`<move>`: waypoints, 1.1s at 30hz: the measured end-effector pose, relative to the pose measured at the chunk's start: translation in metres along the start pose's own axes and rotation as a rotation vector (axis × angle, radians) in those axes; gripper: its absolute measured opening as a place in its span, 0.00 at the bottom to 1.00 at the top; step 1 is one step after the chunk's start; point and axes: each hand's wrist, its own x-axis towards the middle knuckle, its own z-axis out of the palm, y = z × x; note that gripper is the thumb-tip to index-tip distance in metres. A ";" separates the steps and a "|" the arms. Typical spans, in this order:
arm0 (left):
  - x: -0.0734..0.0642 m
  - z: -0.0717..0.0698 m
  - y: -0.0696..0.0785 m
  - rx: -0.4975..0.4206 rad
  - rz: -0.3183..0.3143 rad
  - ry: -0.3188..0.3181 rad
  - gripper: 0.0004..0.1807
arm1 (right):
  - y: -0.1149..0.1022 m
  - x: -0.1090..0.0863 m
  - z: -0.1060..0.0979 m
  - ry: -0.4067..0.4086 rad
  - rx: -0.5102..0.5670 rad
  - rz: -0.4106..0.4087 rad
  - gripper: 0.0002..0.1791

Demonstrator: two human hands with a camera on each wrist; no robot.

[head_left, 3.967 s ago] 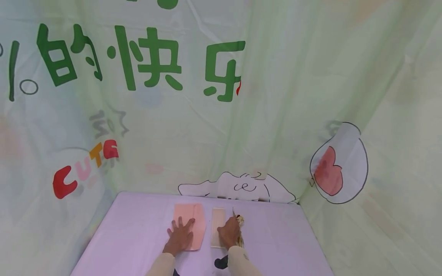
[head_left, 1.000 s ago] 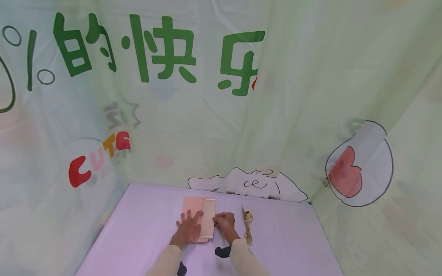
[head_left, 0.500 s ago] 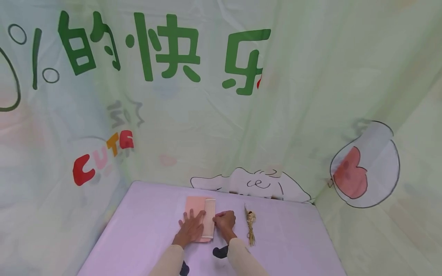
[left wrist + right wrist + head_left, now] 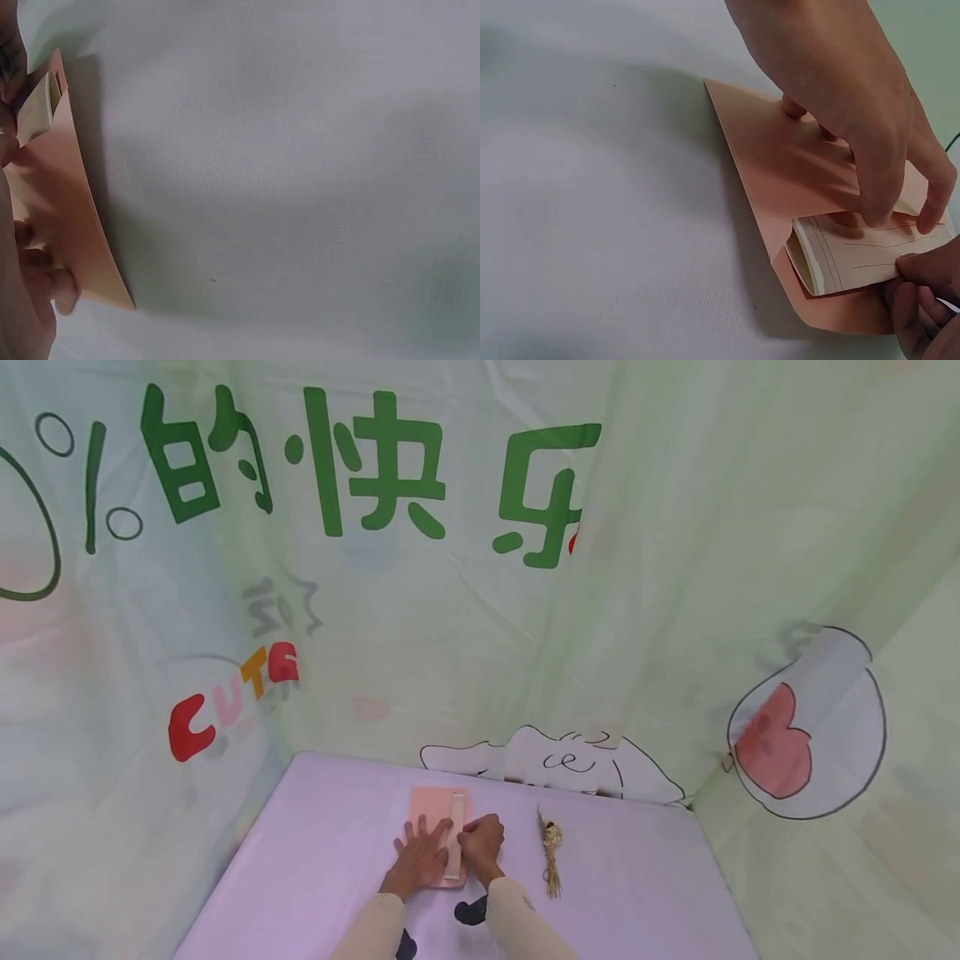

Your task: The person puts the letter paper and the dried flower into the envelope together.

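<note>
A pink envelope [image 4: 429,800] lies on the table, its long opening facing right in the head view. A folded, lined sheet of letter paper [image 4: 855,255] sits partly inside it, with a strip [image 4: 456,810] showing. My left hand [image 4: 422,853] rests spread on the envelope, thumb and index finger reaching to the paper. With my right hand [image 4: 482,843] I pinch the paper's outer edge, thumb on top in the right wrist view. The left wrist view catches the envelope's end and part of my left hand [image 4: 30,292].
A small dried-flower bunch [image 4: 552,852] lies to the right of my right hand on the lilac table [image 4: 637,877]. Printed cloth [image 4: 450,652] hangs behind and at both sides. A dark shape [image 4: 471,910] shows beside the right sleeve.
Four seconds ago the letter paper lay apart, right of the envelope, with my right hand by the flowers. Since then it moved left over the envelope, and its visible strip has narrowed.
</note>
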 end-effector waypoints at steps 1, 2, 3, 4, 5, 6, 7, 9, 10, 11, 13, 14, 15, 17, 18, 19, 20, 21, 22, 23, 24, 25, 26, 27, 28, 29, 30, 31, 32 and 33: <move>0.000 0.001 0.000 0.008 -0.002 -0.003 0.25 | 0.001 0.000 0.002 0.000 -0.002 -0.007 0.08; 0.001 0.002 -0.001 0.016 -0.002 -0.004 0.25 | 0.002 0.001 0.004 0.003 0.003 -0.023 0.08; 0.001 0.001 -0.001 0.018 -0.006 -0.009 0.25 | 0.004 0.001 0.006 0.003 0.010 -0.042 0.07; 0.001 0.002 -0.001 0.022 -0.008 -0.011 0.25 | 0.007 0.002 0.008 0.006 0.016 -0.067 0.07; 0.001 0.003 -0.002 0.025 -0.010 -0.015 0.26 | 0.012 0.004 0.012 0.009 0.021 -0.078 0.07; 0.001 0.003 -0.002 0.025 -0.004 -0.012 0.26 | 0.017 0.006 0.017 0.006 0.043 -0.082 0.08; 0.001 0.003 -0.002 0.024 0.004 -0.011 0.26 | 0.023 0.010 0.023 0.008 0.063 -0.089 0.08; 0.001 0.003 -0.002 0.027 0.020 -0.009 0.25 | 0.036 0.017 0.034 0.020 0.069 -0.119 0.09; 0.002 0.003 -0.002 0.033 0.028 -0.007 0.25 | 0.041 0.020 0.040 0.026 0.070 -0.124 0.09; 0.001 0.002 -0.002 0.036 0.034 -0.007 0.25 | 0.046 0.023 0.046 0.025 0.068 -0.122 0.10; 0.002 0.001 -0.002 0.047 0.038 -0.009 0.24 | 0.051 0.026 0.054 0.031 0.055 -0.139 0.09; 0.002 0.001 -0.002 0.052 0.039 -0.007 0.24 | 0.052 0.026 0.056 0.035 0.040 -0.150 0.09; 0.002 0.000 -0.002 0.051 0.037 -0.003 0.24 | 0.052 0.027 0.057 0.025 0.048 -0.144 0.08; 0.003 0.000 -0.003 0.049 0.031 -0.006 0.24 | 0.051 0.025 0.058 0.021 0.057 -0.151 0.06; 0.003 -0.001 -0.003 0.045 0.029 -0.010 0.24 | 0.049 0.024 0.058 0.021 0.069 -0.153 0.05; 0.003 -0.001 -0.003 0.043 0.026 -0.016 0.24 | 0.047 0.023 0.056 0.023 0.081 -0.164 0.04; 0.003 0.000 -0.003 0.039 0.022 -0.025 0.25 | 0.046 0.022 0.055 0.017 0.086 -0.160 0.04; 0.004 0.000 -0.003 0.042 0.023 -0.035 0.26 | 0.046 0.022 0.055 0.011 0.088 -0.160 0.04; 0.004 0.000 -0.003 0.046 0.023 -0.045 0.27 | 0.044 0.021 0.054 0.011 0.089 -0.158 0.04; 0.004 0.000 -0.003 0.048 0.022 -0.055 0.29 | 0.043 0.021 0.055 0.008 0.088 -0.155 0.04; 0.004 0.000 -0.003 0.052 0.021 -0.064 0.30 | 0.044 0.022 0.056 0.007 0.080 -0.148 0.04; 0.004 0.000 -0.003 0.058 0.018 -0.074 0.31 | 0.044 0.023 0.057 0.009 0.073 -0.152 0.04; 0.004 0.000 -0.003 0.058 0.019 -0.076 0.31 | 0.045 0.024 0.058 0.008 0.069 -0.151 0.05; 0.004 0.000 -0.003 0.059 0.017 -0.076 0.31 | 0.046 0.025 0.059 0.011 0.067 -0.159 0.05; 0.004 0.000 -0.003 0.054 0.012 -0.076 0.30 | 0.047 0.025 0.060 0.016 0.065 -0.165 0.05; 0.005 0.000 -0.004 0.051 0.009 -0.076 0.30 | 0.048 0.026 0.061 0.017 0.061 -0.172 0.05; 0.005 0.000 -0.004 0.049 0.005 -0.076 0.30 | 0.048 0.026 0.061 0.017 0.058 -0.172 0.05; 0.005 0.000 -0.004 0.047 0.003 -0.075 0.30 | 0.048 0.027 0.062 0.010 0.060 -0.173 0.06; 0.005 0.000 -0.004 0.045 0.005 -0.071 0.30 | 0.049 0.027 0.062 0.001 0.062 -0.168 0.06; 0.005 0.000 -0.005 0.045 0.005 -0.070 0.29 | 0.049 0.027 0.062 -0.006 0.064 -0.163 0.06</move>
